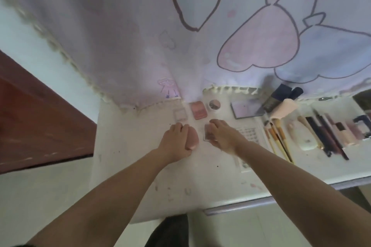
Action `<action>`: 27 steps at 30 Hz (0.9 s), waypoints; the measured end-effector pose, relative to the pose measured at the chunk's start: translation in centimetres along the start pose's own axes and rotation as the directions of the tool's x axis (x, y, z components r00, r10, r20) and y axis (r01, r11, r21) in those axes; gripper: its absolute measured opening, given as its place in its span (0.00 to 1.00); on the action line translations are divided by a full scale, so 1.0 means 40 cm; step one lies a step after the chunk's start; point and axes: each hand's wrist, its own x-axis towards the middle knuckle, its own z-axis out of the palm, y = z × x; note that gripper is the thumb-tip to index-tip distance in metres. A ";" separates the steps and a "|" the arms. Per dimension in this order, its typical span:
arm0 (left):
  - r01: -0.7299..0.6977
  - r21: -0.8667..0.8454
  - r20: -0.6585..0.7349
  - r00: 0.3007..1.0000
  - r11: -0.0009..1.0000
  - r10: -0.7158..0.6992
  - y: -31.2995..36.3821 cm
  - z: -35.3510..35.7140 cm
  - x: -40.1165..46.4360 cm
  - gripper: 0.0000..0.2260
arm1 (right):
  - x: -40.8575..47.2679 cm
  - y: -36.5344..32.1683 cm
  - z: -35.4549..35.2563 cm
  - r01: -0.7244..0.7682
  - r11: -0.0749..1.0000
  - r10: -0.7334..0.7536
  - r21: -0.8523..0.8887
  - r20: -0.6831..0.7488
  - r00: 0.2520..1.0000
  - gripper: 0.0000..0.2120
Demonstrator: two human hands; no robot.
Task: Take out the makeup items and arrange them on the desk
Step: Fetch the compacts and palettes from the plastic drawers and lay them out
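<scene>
Head view of a white desk (124,146) under a printed curtain (120,36). The task appears far advanced: many items already lie in rows. Along the back stand a clear compact (180,114), a pink compact (198,110), a round pot (214,104), a palette (246,109) and a dark bottle (276,97). At right, brushes (278,136) and pencils (325,134) lie side by side. Whether more items remain to be taken out cannot be told; no bag or box shows. Two items seem unplaced. The left hand (177,142), fingers curled, grips a pink sponge (193,138) at the desk. The right hand (221,136), just beside it, pinches a small clear case (208,135) lying on the desk. Both forearms reach forward from the near edge, hands palm down.
</scene>
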 end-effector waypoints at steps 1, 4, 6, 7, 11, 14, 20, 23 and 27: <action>-0.009 -0.002 0.011 1.000 1.000 0.009 -0.010 0.005 0.014 0.34 | 0.009 0.006 0.007 0.001 1.000 -0.001 -0.021 0.004 1.000 0.16; -0.031 0.016 0.028 0.999 0.999 0.030 -0.025 0.019 0.032 0.34 | 0.017 0.021 0.033 0.055 0.997 -0.056 -0.059 -0.011 0.998 0.19; -0.041 0.031 0.028 0.999 0.999 0.040 -0.031 0.024 0.040 0.35 | 0.020 0.028 0.040 0.059 0.996 -0.059 -0.064 0.003 0.998 0.22; -0.043 0.034 0.040 0.998 0.999 0.041 -0.032 0.022 0.043 0.35 | 0.021 0.030 0.044 0.055 0.996 -0.054 -0.071 0.010 0.998 0.23; -0.048 0.007 0.056 0.997 0.999 0.047 -0.020 -0.010 0.043 0.39 | 0.011 0.016 0.007 -0.048 0.998 0.051 -0.040 0.074 0.996 0.24; -0.187 0.033 -0.110 0.976 0.982 0.190 0.012 -0.067 0.071 0.31 | -0.021 0.014 -0.051 -0.174 0.985 0.172 -0.016 -0.078 0.982 0.18; -0.523 0.110 -0.197 0.822 0.845 0.534 0.234 -0.195 0.128 0.23 | -0.249 0.039 -0.128 -0.606 0.795 0.572 0.030 -0.370 0.732 0.29; -0.690 0.178 -0.206 0.671 0.702 0.712 0.394 -0.199 0.092 0.25 | -0.444 0.022 -0.140 -0.787 0.616 0.728 0.029 -0.403 0.555 0.27; -0.835 0.247 -0.107 0.481 0.492 0.870 0.627 -0.132 -0.041 0.25 | -0.758 -0.069 -0.100 -0.930 0.353 0.854 0.103 -0.442 0.275 0.27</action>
